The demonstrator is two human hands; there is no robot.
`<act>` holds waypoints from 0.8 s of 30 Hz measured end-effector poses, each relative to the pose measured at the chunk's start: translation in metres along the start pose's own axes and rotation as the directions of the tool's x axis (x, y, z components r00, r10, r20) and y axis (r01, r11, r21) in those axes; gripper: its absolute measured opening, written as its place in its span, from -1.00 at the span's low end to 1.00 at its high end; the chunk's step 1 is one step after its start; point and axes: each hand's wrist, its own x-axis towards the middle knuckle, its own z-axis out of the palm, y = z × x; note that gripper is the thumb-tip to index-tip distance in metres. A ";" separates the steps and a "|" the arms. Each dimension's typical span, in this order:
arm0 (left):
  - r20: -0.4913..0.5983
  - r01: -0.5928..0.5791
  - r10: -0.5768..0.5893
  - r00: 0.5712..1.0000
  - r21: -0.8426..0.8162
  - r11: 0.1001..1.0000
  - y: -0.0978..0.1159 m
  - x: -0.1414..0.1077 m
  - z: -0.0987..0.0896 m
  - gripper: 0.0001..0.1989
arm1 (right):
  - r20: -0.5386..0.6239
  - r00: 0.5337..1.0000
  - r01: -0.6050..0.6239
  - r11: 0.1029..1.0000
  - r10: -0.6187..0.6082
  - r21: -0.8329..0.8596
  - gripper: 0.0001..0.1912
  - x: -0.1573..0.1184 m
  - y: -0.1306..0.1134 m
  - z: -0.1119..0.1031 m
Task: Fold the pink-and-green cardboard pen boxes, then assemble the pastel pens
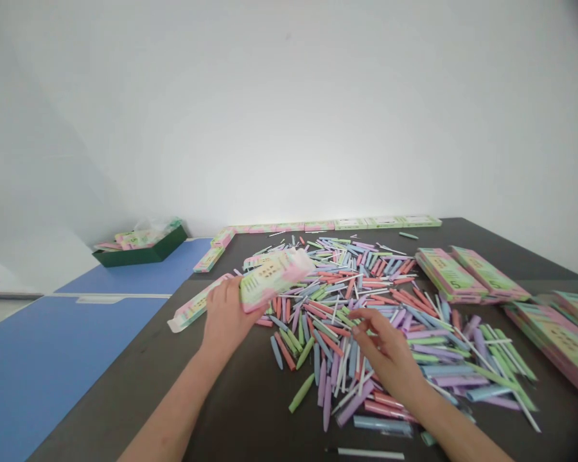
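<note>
Left hand (226,314) holds a pink-green cardboard box (274,279); an open box (197,305) lies just beside it. Right hand (385,350) is open, fingers a bit spread, touching loose pastel pens (347,301) on the dark table (250,417). Stacked boxes (450,273) are right of pens, approx. beside the pile.

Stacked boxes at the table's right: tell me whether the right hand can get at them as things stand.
Probably yes. The right hand is near the stacked boxes, and only loose pens lie between them, flat on the table, so they look unlikely to block a reach across.
</note>
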 end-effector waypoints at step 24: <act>-0.120 -0.124 0.057 0.991 -0.680 0.723 0.098 -0.045 -0.004 -0.07 | 0.078 0.921 -0.256 0.442 0.382 0.860 -0.77 0.007 -0.018 0.001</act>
